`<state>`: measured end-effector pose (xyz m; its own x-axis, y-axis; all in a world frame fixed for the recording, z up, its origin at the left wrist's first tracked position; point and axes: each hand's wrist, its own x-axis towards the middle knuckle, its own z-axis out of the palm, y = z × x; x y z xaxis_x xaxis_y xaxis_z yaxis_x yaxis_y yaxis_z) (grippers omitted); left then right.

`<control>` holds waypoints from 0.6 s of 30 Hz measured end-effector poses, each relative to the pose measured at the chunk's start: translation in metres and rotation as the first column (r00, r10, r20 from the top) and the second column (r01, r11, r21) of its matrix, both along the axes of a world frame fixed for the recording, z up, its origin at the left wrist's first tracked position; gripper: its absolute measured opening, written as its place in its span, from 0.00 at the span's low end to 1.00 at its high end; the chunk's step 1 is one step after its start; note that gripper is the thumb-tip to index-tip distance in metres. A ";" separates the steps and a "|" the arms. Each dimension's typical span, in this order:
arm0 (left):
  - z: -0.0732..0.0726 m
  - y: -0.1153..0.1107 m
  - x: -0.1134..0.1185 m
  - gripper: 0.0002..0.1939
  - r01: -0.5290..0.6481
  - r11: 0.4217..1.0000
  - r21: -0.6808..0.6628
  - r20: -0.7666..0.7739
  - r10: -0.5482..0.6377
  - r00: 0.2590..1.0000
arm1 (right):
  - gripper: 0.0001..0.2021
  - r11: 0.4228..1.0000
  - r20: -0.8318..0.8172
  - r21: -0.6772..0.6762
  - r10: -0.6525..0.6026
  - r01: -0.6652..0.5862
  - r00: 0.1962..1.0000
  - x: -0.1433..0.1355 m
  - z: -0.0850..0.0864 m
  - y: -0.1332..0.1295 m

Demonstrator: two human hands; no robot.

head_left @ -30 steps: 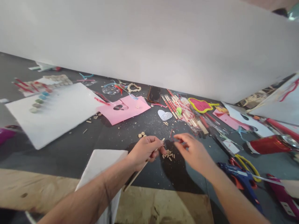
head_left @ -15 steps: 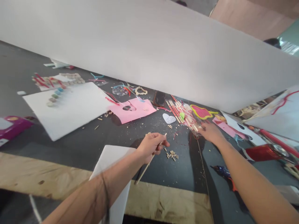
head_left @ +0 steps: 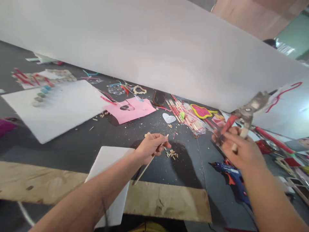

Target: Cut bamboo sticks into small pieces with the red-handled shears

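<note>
My left hand (head_left: 153, 148) is closed in a pinch around a thin wooden stick (head_left: 145, 169), which slants down toward the front edge of the table. Just right of it lies a small heap of short cut stick pieces (head_left: 172, 154). Raised over the right side of the table, my right hand (head_left: 238, 146) grips pliers (head_left: 247, 111) with worn handles, one red; their metal jaws point up and away. Below that hand rests a blue glue gun (head_left: 231, 177) with an orange trigger. Behind both hands sits a plastic bag of sticks (head_left: 187, 116) with red and white wrappers.
White boards (head_left: 60, 109) lie on the dark table (head_left: 116, 135), beside pink paper (head_left: 131, 109), a paper heart (head_left: 169, 118) and a phone (head_left: 159, 97). A white partition (head_left: 145, 48) runs along the back. A red can (head_left: 263, 146) is partly hidden at right.
My right hand has moved from the bag of sticks back to the right and up, and now holds pliers. My left hand keeps the stick. The view has shifted right.
</note>
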<state>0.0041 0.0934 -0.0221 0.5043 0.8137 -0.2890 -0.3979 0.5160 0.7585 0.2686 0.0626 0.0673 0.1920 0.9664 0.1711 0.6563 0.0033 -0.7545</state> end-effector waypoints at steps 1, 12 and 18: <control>0.000 -0.001 0.000 0.11 0.009 1.000 0.007 0.006 -0.009 1.000 | 0.09 1.000 -0.045 -0.001 0.023 -0.023 0.999 -0.008 -0.003 -0.012; 0.013 -0.011 -0.001 0.13 0.115 0.989 0.094 0.106 -0.124 0.987 | 0.17 0.935 0.334 -0.287 0.302 -0.209 0.893 -0.036 -0.045 -0.068; 0.013 -0.009 -0.002 0.12 0.045 0.994 0.100 0.112 -0.057 0.992 | 0.20 0.922 0.421 -0.298 0.361 -0.248 0.832 -0.042 -0.054 -0.065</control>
